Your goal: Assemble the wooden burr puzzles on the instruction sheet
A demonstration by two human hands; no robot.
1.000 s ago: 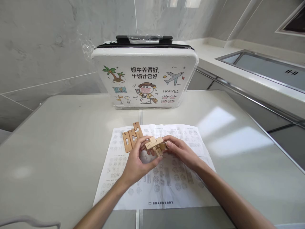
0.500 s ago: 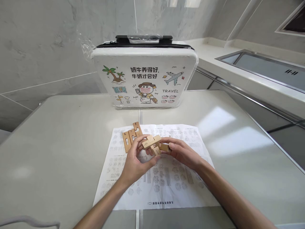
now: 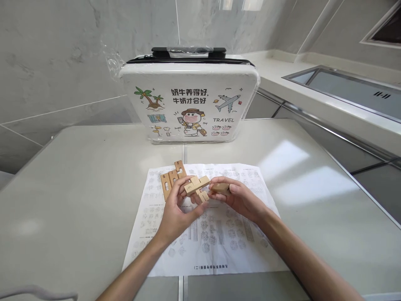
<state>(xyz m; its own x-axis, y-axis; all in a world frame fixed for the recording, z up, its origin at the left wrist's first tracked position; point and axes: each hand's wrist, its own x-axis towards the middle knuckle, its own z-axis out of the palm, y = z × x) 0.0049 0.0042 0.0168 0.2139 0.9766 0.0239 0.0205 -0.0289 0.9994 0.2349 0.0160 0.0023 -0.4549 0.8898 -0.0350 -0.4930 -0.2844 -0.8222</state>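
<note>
Right hand point(image 3: 246, 201) has drawn its pinched wooden puzzle stick point(image 3: 221, 189) rightward; left hand point(image 3: 178, 210) slackening could loosen its gripped interlocked blocks point(image 3: 196, 186).

**Looks like a kitchen, judging by its fittings**

A pale counter point(image 3: 272, 77) runs along the right side, with 1 metal-rimmed inset point(image 3: 351, 90), sink or hob unclear, let into its top. Grey cabinet fronts point(image 3: 341, 152) sit below it, and grey marbled wall tiles point(image 3: 78, 54) rise at the back.

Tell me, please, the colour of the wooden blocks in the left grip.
The wooden blocks are pale yellowish tan, best seen in the head view.
</note>
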